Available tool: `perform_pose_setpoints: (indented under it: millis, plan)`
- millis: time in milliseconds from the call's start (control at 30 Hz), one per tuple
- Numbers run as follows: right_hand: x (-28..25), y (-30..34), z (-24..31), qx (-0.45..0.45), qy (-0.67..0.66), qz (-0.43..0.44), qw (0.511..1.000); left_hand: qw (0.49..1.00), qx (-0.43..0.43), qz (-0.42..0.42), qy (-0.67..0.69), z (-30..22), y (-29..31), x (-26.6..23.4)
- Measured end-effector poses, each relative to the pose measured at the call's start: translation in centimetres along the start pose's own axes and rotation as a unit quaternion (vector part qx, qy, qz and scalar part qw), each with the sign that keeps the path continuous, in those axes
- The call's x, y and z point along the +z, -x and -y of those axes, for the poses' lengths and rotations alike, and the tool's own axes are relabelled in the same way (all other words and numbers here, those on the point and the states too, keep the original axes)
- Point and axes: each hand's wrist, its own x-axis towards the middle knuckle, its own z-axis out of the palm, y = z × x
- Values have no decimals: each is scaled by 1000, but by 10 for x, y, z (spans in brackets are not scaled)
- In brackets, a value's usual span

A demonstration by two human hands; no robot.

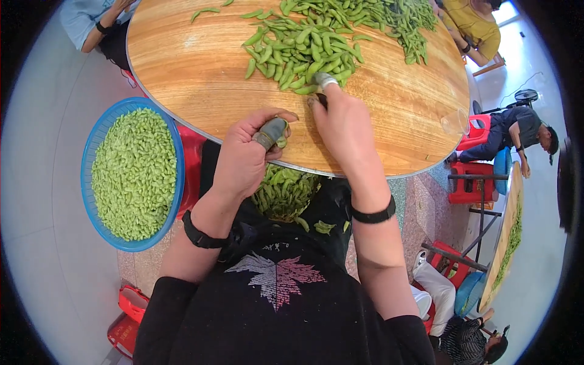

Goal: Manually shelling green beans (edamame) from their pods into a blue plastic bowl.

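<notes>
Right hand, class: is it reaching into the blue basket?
No: the right hand is at the green pods on the wooden table, away from the blue basket.

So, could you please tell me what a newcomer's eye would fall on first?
Most likely the blue basket full of pale green beans, left of the wooden table. Next comes the table's heap of green pods, the right hand at its near edge. Lower down, the leaf print stands out on the black shirt.
</notes>
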Motion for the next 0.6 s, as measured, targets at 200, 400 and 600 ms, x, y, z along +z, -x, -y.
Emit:
perform_pose_setpoints:
  millis: [200, 400, 600]
  plan:
    - [-2, 13, 8, -16, 18, 89, 996, 998, -5, -62, 5, -4, 6, -6]
    - [-2, 30, 3, 23, 2, 56, 998, 975, 38, 14, -218, 1, 9, -1]
    - [-6, 43, -12, 38, -239, -18, 970, 867, 106, 161, -460, -4, 18, 5]
